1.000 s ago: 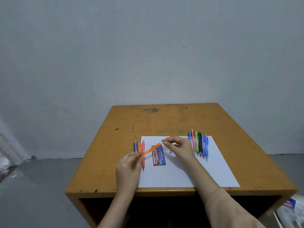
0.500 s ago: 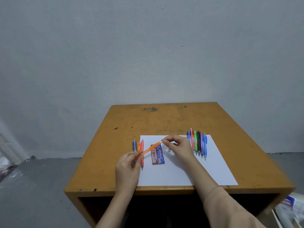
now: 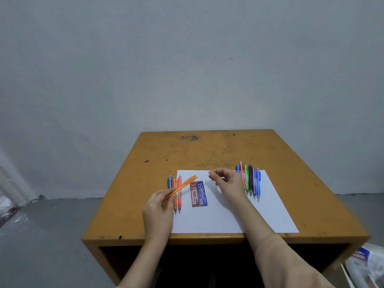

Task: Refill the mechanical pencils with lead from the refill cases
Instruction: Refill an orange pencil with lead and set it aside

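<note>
The wooden table (image 3: pixel 207 150) carries a white sheet (image 3: pixel 270 215) near its front edge, with bare wood behind and at both sides. The left hand (image 3: pixel 158 208) is over the sheet's left edge, its fingers curled round the lower end of the orange pencil (image 3: pixel 182 186), which slants up and to the right. The right hand (image 3: pixel 228 181) is raised above the sheet, thumb and forefinger pinching a small piece (image 3: pixel 209 173), too small to identify and just apart from the pencil's top. A row of pencils (image 3: pixel 250 181) lies behind that hand, and a few pencils (image 3: pixel 173 183) lie under the slanted one. The red refill case (image 3: pixel 193 194) and the blue refill case (image 3: pixel 202 193) lie touching between the hands.

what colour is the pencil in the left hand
The pencil is orange, clearest in the head view.
</note>
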A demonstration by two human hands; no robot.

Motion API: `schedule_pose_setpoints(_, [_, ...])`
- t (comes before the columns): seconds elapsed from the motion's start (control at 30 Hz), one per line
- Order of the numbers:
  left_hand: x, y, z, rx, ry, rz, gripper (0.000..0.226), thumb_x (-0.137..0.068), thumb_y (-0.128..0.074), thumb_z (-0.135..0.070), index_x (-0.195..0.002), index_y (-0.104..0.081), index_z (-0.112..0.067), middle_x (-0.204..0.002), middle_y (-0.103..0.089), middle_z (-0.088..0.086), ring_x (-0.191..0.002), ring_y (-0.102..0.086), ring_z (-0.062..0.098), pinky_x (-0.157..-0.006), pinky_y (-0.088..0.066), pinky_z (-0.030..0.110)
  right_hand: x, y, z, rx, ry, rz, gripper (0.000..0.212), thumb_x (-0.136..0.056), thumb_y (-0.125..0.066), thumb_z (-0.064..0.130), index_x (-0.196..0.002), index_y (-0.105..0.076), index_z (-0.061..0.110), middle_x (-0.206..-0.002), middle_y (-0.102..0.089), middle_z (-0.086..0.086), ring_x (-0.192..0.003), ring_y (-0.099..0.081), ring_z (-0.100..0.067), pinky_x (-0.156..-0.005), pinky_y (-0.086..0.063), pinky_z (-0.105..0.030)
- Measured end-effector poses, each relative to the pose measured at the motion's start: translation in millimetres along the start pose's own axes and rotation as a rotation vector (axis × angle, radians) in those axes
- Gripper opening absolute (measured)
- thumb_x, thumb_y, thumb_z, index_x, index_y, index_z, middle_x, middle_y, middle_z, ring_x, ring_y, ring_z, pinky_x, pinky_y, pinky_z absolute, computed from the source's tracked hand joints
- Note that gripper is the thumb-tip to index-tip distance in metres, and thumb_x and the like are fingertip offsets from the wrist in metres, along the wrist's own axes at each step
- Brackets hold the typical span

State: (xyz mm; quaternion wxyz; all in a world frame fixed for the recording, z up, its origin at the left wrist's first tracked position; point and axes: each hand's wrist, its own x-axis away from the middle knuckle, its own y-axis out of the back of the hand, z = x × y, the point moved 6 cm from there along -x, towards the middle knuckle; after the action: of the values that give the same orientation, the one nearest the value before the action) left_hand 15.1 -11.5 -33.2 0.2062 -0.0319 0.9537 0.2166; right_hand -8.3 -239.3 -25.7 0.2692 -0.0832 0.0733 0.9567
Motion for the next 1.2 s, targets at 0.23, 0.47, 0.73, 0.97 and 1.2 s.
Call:
schedule_pose_setpoints(0.23, [0.9,2.3,-3.1,0.001,0.024,-0.004,0.02,-0.085,-0.068,-0.014,-0.105,-0.072,-0.015,-0.098,-0.061,-0.012,-0.089,-0.057,0.003,-0.064,-0.04,-0.001,-4.6,-2.8,-8.1,0.385,0.023,-0.007,0.009,-0.091,-0.061,0.014,-0.086,-0.069,0.016,-0.082,-0.063,0.007,-0.077,-0.057,-0.003,-0.065,-0.038,-0.007])
schedule_pose_setpoints(0.47, [0.6,1.9,-1.0,0.009,0.025,-0.004,0.02,-0.085,-0.068,-0.015,-0.105,-0.072,-0.015,-0.099,-0.063,-0.009,-0.093,-0.059,0.007,-0.066,-0.041,0.0,-9.9,-5.1,-14.5,0.578,0.026,-0.016,0.012,-0.091,-0.059,0.012,-0.089,-0.072,0.009,-0.096,-0.059,-0.002,-0.087,-0.052,-0.011,-0.076,-0.035,-0.019])
schedule_pose_setpoints(0.73, [0.3,-0.5,2.2,0.02,0.031,0.008,0.023,-0.085,-0.068,-0.017,-0.107,-0.071,-0.015,-0.104,-0.065,-0.005,-0.096,-0.059,0.009,-0.073,-0.051,0.017,-13.7,-10.6,-17.3,0.675,0.01,0.017,0.016,-0.091,-0.058,0.013,-0.089,-0.073,0.01,-0.099,-0.058,-0.002,-0.086,-0.049,-0.009,-0.078,-0.038,-0.021])
schedule_pose_setpoints(0.97, [0.9,0.0,0.4,0.02,0.024,0.001,0.021,-0.085,-0.068,-0.016,-0.106,-0.072,-0.013,-0.101,-0.063,-0.007,-0.094,-0.058,0.008,-0.065,-0.044,0.003,-14.2,-12.4,-17.2,0.673,0.004,0.027,0.019,-0.093,-0.056,0.014,-0.094,-0.074,0.009,-0.101,-0.058,-0.004,-0.092,-0.053,-0.014,-0.077,-0.036,-0.022])
schedule_pose_setpoints(1.2, [0.9,-0.3,-0.2,0.031,0.009,0.013,0.022,-0.085,-0.068,-0.018,-0.106,-0.071,-0.016,-0.098,-0.06,-0.012,-0.09,-0.056,-0.001,-0.066,-0.047,0.011,-10.9,-10.5,-15.9,0.625,-0.004,0.004,0.022,-0.095,-0.053,0.016,-0.105,-0.072,0.011,-0.105,-0.06,-0.004,-0.096,-0.055,-0.014,-0.079,-0.036,-0.019])
